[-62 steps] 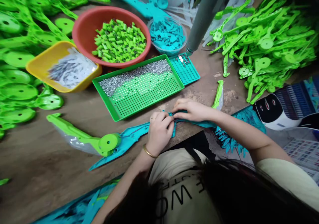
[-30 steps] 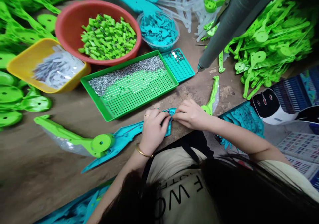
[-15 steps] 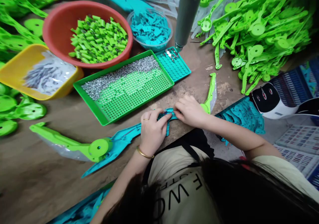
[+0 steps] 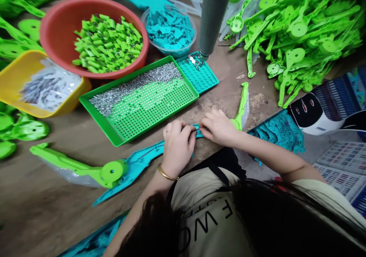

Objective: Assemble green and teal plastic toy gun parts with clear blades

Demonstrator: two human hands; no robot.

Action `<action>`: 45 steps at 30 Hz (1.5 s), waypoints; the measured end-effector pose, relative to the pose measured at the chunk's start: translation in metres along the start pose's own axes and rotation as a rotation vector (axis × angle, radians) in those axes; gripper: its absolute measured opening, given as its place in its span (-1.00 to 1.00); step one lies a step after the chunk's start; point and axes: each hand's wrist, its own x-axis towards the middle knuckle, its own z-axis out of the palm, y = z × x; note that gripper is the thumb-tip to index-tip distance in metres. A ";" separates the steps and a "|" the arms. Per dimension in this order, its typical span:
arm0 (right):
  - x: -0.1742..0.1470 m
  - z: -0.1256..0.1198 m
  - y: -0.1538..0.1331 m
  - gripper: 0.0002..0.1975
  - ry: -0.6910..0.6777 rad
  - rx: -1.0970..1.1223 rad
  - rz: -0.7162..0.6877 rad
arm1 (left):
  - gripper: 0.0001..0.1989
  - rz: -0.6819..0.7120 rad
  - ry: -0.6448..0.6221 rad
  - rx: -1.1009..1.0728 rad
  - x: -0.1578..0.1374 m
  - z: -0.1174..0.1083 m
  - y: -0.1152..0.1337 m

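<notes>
A long blue plastic shell (image 4: 145, 153) lies across the wooden table in front of me, its pointed end at the left. My left hand (image 4: 178, 144) is closed over its middle, thumb and fingers bent around it. On the right, my right hand (image 4: 219, 126) pinches at the same shell, fingertips close to the left thumb; any small piece between them is hidden. A green plastic arm (image 4: 82, 166) with a round hub and clear film joins the shell's left end. Beyond my right wrist, another green arm (image 4: 242, 106) points away from me.
A green perforated tray (image 4: 148, 123) of screws stands ahead, beside a small blue tray (image 4: 200, 78) with metal bits. Behind are a red basin (image 4: 54, 24) of green pieces, a yellow bin (image 4: 11, 82) and a grey hanging tool (image 4: 213, 21). Green arms (image 4: 297, 28) are heaped at right.
My left hand has rolled slightly over the shell, bringing its thumb and fingers closer together. My right hand stays at nearly the same spot. The view has shifted a little.
</notes>
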 end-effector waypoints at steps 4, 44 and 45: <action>-0.001 0.004 0.001 -0.74 0.023 0.036 -0.019 | -0.86 0.009 0.012 0.004 0.002 0.001 -0.001; 0.005 -0.018 0.001 -0.75 -0.138 0.174 0.118 | -0.82 0.310 0.019 0.062 0.007 0.006 -0.012; 0.005 -0.017 0.000 -0.75 -0.136 0.153 0.113 | -0.81 0.302 0.008 0.055 0.006 0.006 -0.012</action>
